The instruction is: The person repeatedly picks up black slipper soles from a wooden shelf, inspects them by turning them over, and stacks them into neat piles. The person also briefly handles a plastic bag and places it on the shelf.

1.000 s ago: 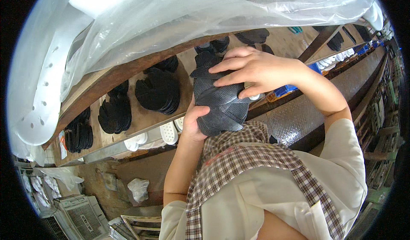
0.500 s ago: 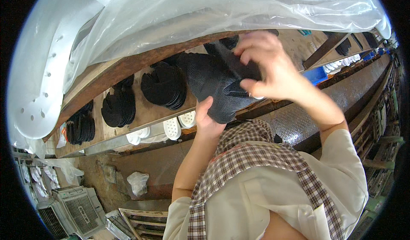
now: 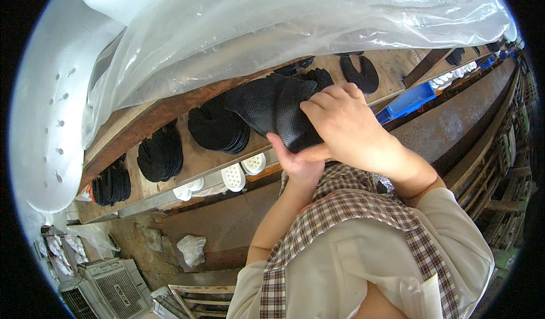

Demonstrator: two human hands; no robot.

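Observation:
Before my chest I hold textured black sheet pieces (image 3: 267, 106), probably shoe uppers, bent along the middle and reaching out over the shelf. My left hand (image 3: 304, 165) grips their near edge from below, thumb up against the face. My right hand (image 3: 352, 128) is closed over their right end, its fingers curled on top and its thumb near the left hand. How many layers I hold cannot be made out. Just past the right hand lies a U-shaped black piece (image 3: 366, 74). To the left stand stacks of similar cut black pieces (image 3: 218, 127), (image 3: 160, 154).
Clear plastic sheeting (image 3: 318, 26) hangs over the wooden shelf (image 3: 133, 199), beside a white perforated panel (image 3: 57, 120). Beneath are white holed clogs (image 3: 233, 177) and a blue bin (image 3: 409, 100). A wooden brace (image 3: 428, 66) rises at right. An air-conditioner unit (image 3: 113, 288) sits lower left.
My right hand, blurred and with fingers spread before, has come down and closed on the right end of the black pieces. The U-shaped piece beyond it has come into sight.

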